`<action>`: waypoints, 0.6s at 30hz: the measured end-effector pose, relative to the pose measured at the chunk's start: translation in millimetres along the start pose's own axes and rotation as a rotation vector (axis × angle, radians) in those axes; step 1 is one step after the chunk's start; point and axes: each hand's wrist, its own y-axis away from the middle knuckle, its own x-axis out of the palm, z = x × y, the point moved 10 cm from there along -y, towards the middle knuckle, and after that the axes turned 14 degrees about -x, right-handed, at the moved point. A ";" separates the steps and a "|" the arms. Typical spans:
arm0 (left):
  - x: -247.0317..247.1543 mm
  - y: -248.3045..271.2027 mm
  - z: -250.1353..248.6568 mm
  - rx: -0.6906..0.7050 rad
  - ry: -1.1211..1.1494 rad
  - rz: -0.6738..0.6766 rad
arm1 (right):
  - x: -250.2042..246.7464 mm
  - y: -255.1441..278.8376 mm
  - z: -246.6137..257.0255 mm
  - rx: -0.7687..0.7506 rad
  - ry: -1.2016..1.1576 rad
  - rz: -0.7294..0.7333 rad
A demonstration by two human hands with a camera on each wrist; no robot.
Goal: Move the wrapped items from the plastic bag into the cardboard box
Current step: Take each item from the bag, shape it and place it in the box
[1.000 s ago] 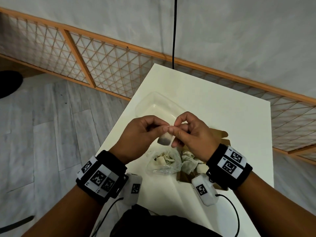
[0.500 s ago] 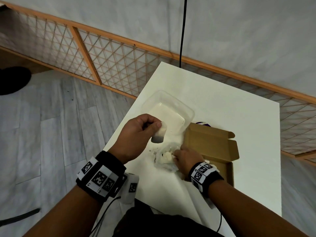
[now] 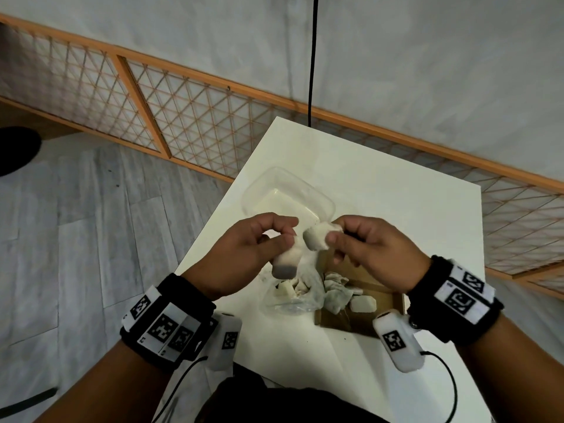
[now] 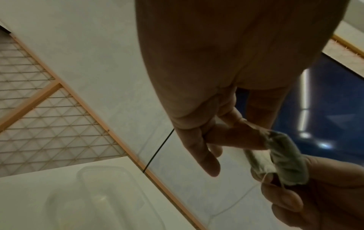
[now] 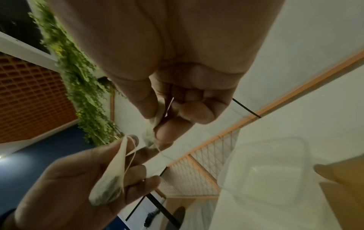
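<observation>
Roughly midway, as judged from how things lie: the open cardboard box (image 3: 363,312) on the white counter (image 3: 396,209) already holds several pale wrapped items, a crumpled one (image 3: 335,293) and a smoother rounded one (image 3: 362,304) among them, while the clear plastic bag (image 3: 293,296) just left of the box still shows a few wrapped items (image 3: 287,290) inside. Two more are in transit, held above bag and box. The left hand (image 3: 253,254) pinches one tea-bag-like sachet (image 3: 287,261) by its upper end between thumb and curled fingers (image 3: 282,222), its dark-filled lower end hanging free. The right hand (image 3: 372,251) grips a second sachet (image 3: 319,238), thumb and fingers closed round it. In the right wrist view a thin string (image 5: 131,157) runs between the two sachets, so they appear tangled or tied together; whether it is knotted cannot be told. What remains, by this reading, is to free the pair, drop both into the box, and then fetch those left in the bag. An empty transparent plastic container (image 3: 288,193) sits on the counter beyond the hands, well clear of the path to the box. The box's raised flap is mostly hidden behind the right hand. A black cable (image 3: 312,56) hangs against the wall behind the counter, and a wooden lattice panel (image 3: 198,132) lines the wall's base.
</observation>
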 end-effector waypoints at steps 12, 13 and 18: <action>20.7 18.6 -50.2 0.182 -0.101 -0.031 | -11.8 -3.1 34.5 -0.135 0.008 -0.065; 19.7 18.4 -50.2 0.185 -0.100 -0.046 | -13.7 -3.9 31.6 -0.131 -0.009 -0.103; 12.7 22.5 -49.6 0.170 -0.125 -0.117 | -15.0 -8.0 9.5 -0.061 -0.111 -0.213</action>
